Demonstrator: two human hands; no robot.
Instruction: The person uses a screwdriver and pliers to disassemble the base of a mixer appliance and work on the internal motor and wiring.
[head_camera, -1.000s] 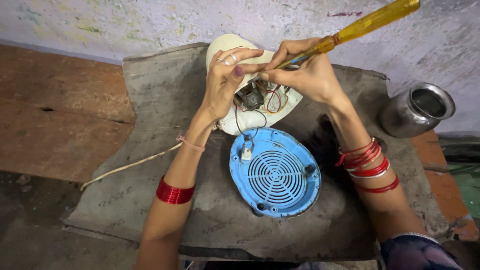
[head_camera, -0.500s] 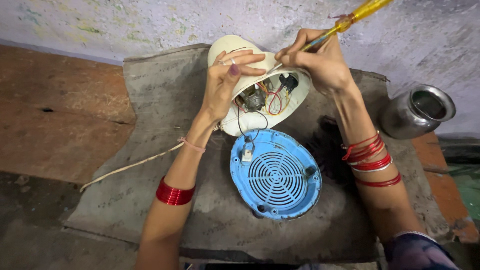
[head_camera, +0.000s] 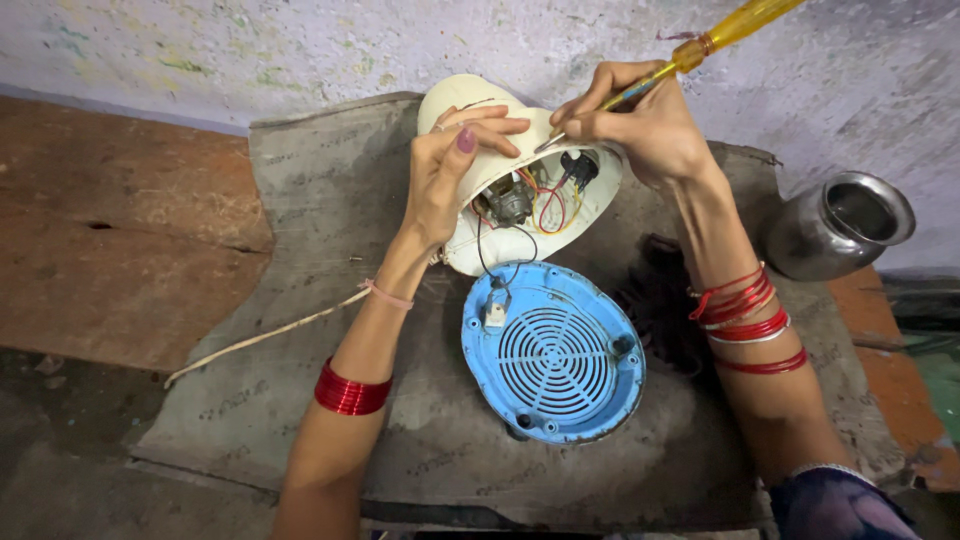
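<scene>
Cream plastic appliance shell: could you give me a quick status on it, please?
Left hand grips the cream plastic appliance shell. Right hand holds the yellow-handled screwdriver, tip inside. Round blue plastic grille cover lies detached alongside.

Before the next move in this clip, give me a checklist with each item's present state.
1. Left hand steadies the cream plastic appliance shell: ok, fingers lie over its rim.
2. Right hand grips the yellow-handled screwdriver: ok, held by the shaft near the tip.
3. Screwdriver tip seated on a screw: cannot tell, too small to see.
4. Red and yellow wires away from the tip: cannot tell, they sit just below it.
5. Blue round vented cover out of the work: ok, it lies apart on the grey mat, joined by a dark wire.
6. Steel pot away from the arms: ok.
</scene>
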